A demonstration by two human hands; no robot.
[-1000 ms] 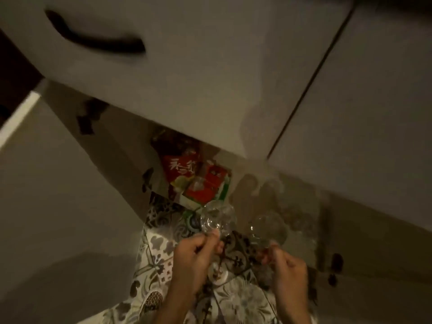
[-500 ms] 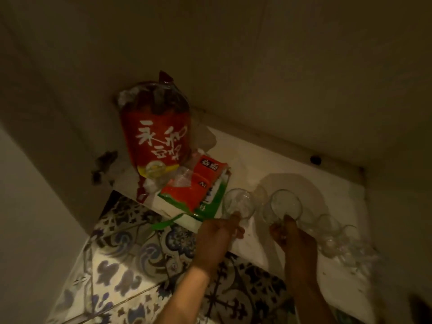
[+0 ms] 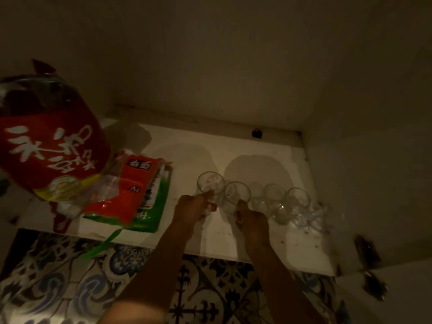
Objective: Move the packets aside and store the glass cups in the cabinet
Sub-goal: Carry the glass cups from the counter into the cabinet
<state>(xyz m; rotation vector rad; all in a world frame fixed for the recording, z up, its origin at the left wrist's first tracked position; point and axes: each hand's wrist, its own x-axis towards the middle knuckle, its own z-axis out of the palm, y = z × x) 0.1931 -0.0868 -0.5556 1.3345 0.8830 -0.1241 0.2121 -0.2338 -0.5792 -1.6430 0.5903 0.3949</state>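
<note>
Inside a dim white cabinet, my left hand (image 3: 194,208) grips a clear glass cup (image 3: 210,183) standing on the shelf (image 3: 257,239). Beside it, my right hand (image 3: 251,222) holds a second glass cup (image 3: 236,195). More glass cups (image 3: 284,202) stand in a row to the right of these, touching one another. A big red packet with white characters (image 3: 50,146) stands at the shelf's left. A flatter red and green packet (image 3: 138,192) lies next to it, left of my left hand.
The cabinet's back wall (image 3: 210,66) and right wall (image 3: 364,136) close in the shelf. A small dark knob (image 3: 256,132) sits at the back edge. Patterned blue and white floor tiles (image 3: 70,277) lie below the shelf's front edge. A hinge (image 3: 367,251) is at the right.
Both hands have carried their cups deeper onto the shelf and rightward, up against the row of cups. The view has come closer into the cabinet.
</note>
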